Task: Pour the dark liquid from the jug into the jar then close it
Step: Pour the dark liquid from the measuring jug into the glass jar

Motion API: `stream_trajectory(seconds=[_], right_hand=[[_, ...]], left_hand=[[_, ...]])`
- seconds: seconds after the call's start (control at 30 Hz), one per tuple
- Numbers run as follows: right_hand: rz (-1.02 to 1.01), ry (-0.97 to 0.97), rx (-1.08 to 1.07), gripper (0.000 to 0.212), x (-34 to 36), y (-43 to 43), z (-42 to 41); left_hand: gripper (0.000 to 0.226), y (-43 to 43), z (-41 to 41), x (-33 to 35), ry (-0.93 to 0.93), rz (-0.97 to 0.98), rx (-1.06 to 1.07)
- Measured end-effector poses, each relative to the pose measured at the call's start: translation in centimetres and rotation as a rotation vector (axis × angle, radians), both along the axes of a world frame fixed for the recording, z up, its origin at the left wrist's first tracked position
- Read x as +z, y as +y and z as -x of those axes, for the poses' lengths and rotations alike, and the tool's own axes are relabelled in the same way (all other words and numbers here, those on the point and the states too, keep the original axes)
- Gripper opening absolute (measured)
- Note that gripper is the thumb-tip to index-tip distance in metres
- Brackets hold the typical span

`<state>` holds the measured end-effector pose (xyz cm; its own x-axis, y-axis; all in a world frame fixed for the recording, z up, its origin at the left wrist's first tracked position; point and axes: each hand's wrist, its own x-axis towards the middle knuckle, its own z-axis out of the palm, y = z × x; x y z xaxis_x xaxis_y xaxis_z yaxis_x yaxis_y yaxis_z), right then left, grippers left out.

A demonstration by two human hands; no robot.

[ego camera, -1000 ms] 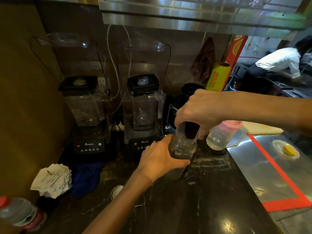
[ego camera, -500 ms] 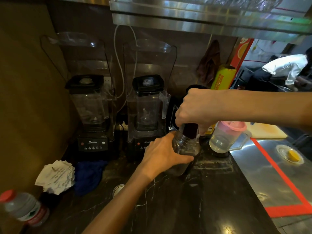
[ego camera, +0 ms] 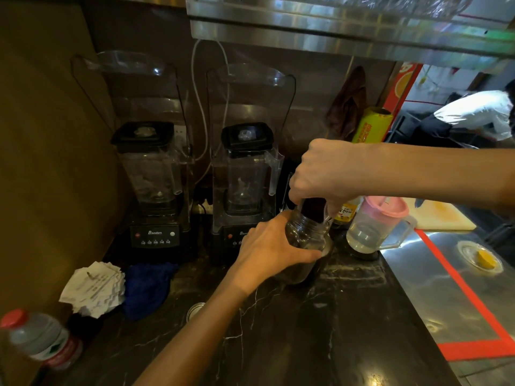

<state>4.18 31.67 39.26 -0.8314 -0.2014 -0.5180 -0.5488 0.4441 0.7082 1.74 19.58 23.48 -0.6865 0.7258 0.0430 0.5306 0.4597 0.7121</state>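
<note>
A clear glass jar (ego camera: 305, 238) stands on the dark marble counter (ego camera: 320, 330), with some dark liquid showing inside it. My left hand (ego camera: 267, 253) wraps around the jar's side from the left. My right hand (ego camera: 326, 174) grips a small clear jug (ego camera: 313, 208) of dark liquid from above. The jug is tipped steeply, its lip down at the jar's mouth. My fingers hide most of the jug. A round metal lid (ego camera: 195, 310) lies on the counter beside my left forearm.
Two black blenders (ego camera: 154, 190) (ego camera: 245, 190) stand behind the jar. A pink-lidded pitcher (ego camera: 376, 227) of clear liquid sits just right of it. Crumpled receipts (ego camera: 93, 288), a blue cloth (ego camera: 147, 285) and a water bottle (ego camera: 39, 338) lie left. At right, a steel counter (ego camera: 434, 296) holds a small dish (ego camera: 480, 257).
Both hands stay on the jar and the jug. The jug has sunk slightly closer to the jar's mouth, and the view has shifted a little.
</note>
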Motion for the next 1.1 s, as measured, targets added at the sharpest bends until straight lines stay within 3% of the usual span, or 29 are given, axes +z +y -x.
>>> stream_trajectory(seconds=[0.37,0.57,1.1], right_hand=[[-0.08,0.037,0.044,0.045,0.0,-0.3,-1.0],[-0.057,0.037,0.019,0.049,0.8,0.0,-1.1],[0.002,0.026,-0.004,0.054,1.8,0.4,-1.1]], left_hand=[[0.087,0.3,0.1,0.3,-0.024,-0.052,-0.011],[0.079,0.2,0.0,0.4,-0.043,-0.095,-0.045],[0.082,0.4,0.2,0.4,-0.048,-0.107,-0.056]])
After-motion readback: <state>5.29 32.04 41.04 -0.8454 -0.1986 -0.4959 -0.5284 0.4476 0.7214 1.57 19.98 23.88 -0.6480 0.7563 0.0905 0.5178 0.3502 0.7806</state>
